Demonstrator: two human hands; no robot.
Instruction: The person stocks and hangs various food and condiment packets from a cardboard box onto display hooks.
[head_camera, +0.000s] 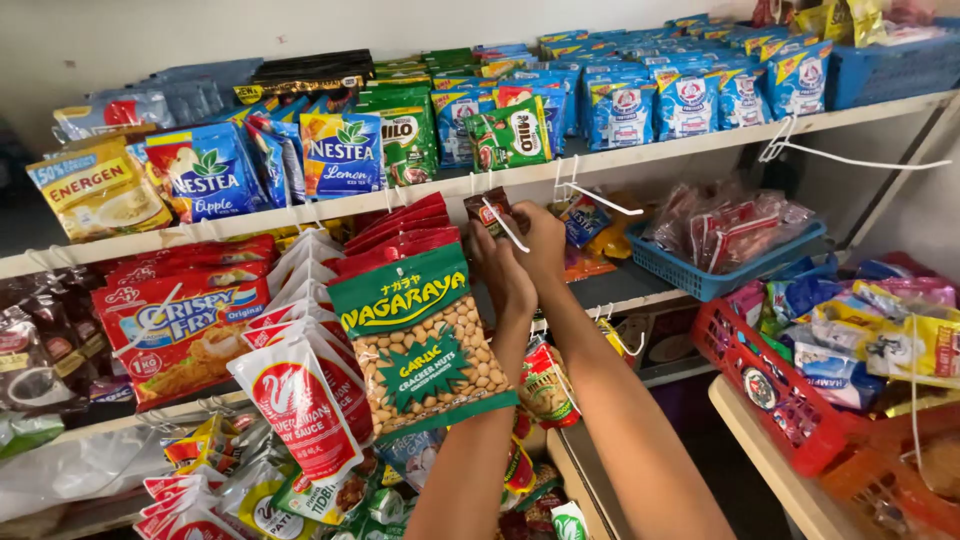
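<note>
Head view: both hands (520, 255) at shelf edge (640, 157), sachet (487, 210) pinched.

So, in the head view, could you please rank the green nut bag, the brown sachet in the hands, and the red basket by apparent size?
1. red basket, though partly cut off
2. green nut bag, nearer the camera, so close to call
3. brown sachet

A long pale wooden shelf (700, 142) runs across the scene, tilting up to the right. Behind and above it stands a plain off-white wall (200, 30). Below the shelf sits a lower shelf board (640, 285), and to its lower right a light table (770, 470) edge. Lighting is even.
</note>
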